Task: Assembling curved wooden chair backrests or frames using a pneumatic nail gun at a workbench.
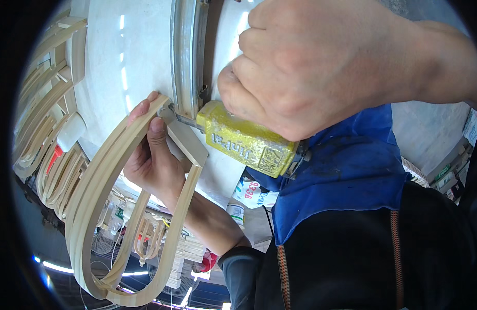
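Note:
My right hand [300, 67] is closed round the grip of a nail gun with a yellow, worn body [248, 137]; the fingers hide much of the grip. A long metal magazine [188, 51] runs up from the gun's nose. That nose sits against or very close to the top corner of a bent pale wood frame [101, 165]. My left hand [155, 157] grips the frame near this corner, thumb on the near side and fingertips behind. Two curved rails make up the frame, joined by a short crosspiece [189, 144].
A pale worktop [119, 51] lies behind the hands. Several more bent wood frames [47, 119] are stacked at the left, with a white bottle with a red tip [70, 134] among them. A blue apron [347, 160] hangs close below the gun.

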### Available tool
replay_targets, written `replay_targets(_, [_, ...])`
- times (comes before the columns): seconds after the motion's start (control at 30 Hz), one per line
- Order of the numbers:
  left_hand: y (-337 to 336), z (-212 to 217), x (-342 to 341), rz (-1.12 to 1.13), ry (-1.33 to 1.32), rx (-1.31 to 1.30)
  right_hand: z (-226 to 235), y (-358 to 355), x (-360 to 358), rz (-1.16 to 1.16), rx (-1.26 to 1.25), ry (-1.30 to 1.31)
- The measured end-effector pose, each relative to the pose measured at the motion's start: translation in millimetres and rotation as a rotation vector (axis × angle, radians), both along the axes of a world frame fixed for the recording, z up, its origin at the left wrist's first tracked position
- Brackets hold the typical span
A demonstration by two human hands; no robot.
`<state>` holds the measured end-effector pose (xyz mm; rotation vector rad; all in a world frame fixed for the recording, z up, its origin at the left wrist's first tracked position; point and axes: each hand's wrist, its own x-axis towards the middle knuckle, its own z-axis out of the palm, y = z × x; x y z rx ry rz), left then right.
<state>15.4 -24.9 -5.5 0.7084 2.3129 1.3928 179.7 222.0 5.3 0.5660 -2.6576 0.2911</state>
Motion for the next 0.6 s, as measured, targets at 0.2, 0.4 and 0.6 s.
replay_targets(0.2, [1.7,-2.4,-0.2,-0.015,0.012,0.012,0.6,-0.5,-1.3,0.008,0.004,0.013])
replay_targets(0.4, [-1.7,-2.1,-4.6,-0.032,0.017,0.01,1.9,1.8,-1.6,0.012,0.021,0.035])
replay_targets(0.6, [-2.8,-0.8,-4.9,-0.043,-0.034,0.015,3.6,9.0,-5.0,0.001,0.078,0.075])
